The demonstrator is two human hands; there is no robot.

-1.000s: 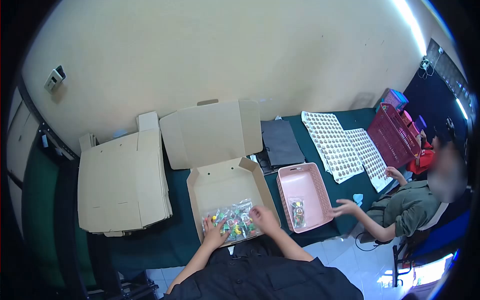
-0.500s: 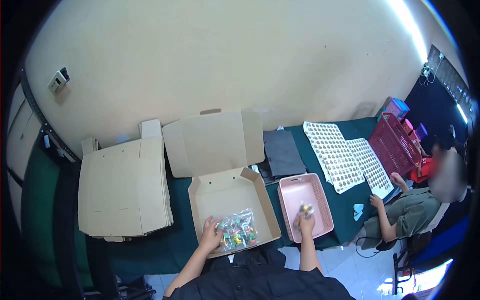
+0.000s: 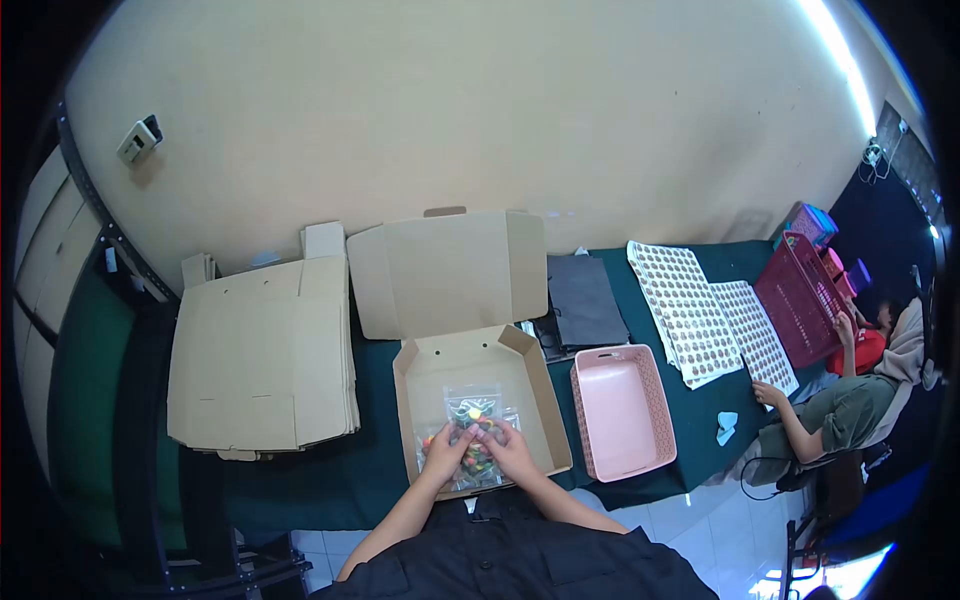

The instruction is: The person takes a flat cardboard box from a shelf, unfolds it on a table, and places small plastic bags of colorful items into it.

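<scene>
My left hand (image 3: 446,457) and my right hand (image 3: 507,452) are together over the open cardboard box (image 3: 525,400). Between them they pinch a small clear zip bag (image 3: 473,393) with something yellow and green inside. Beneath it, within the box, lie clear bags of small colourful pieces (image 3: 481,466), partly covered by my fingers. What the small pieces are is too small to make out. To the right of the box stands a pink plastic basket (image 3: 627,412).
Flat cardboard boxes (image 3: 255,360) are stacked on the left. A black folder-like item (image 3: 590,305) and sticker sheets (image 3: 685,310) lie toward the back. A maroon basket (image 3: 800,300), a light blue scrap (image 3: 727,428) and a seated person (image 3: 850,410) are at the right.
My right hand has come from the pink basket to the box, bringing the small bag. My left hand has left the bags in the box and joined it. The person's hand has moved to the maroon basket.
</scene>
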